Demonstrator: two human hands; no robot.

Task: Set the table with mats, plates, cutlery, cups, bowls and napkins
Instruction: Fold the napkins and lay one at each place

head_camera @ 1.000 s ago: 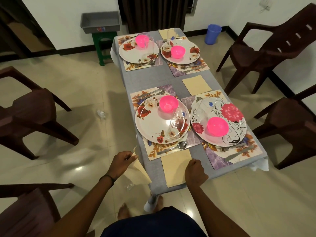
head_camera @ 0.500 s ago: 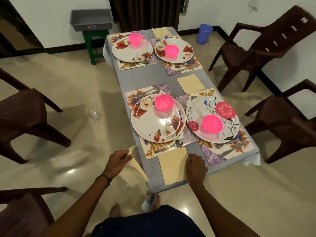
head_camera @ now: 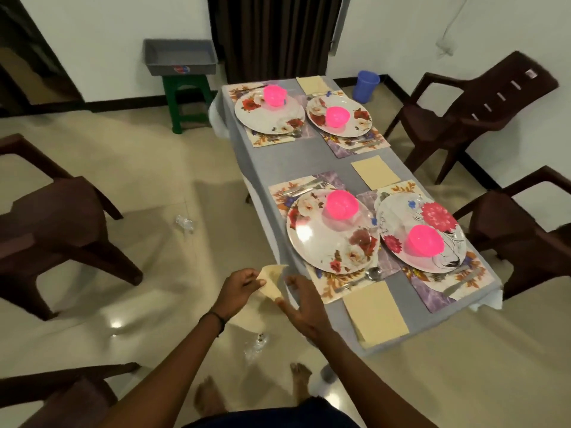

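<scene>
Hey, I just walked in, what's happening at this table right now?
A person is setting a table for four. All four mats carry plates, pink bowls and cutlery, and three yellow napkins lie flat. The left hand pinches a fourth napkin off the near left edge; the right hand touches its lower tip, grip unclear.

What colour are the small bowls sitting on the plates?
Bright pink, all four bowls; the head view shows them clearly against the floral plates.

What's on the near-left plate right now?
A pink bowl at its far edge and a clear glass beside it. The plate covers most of its mat; anything beneath is hidden.
</scene>
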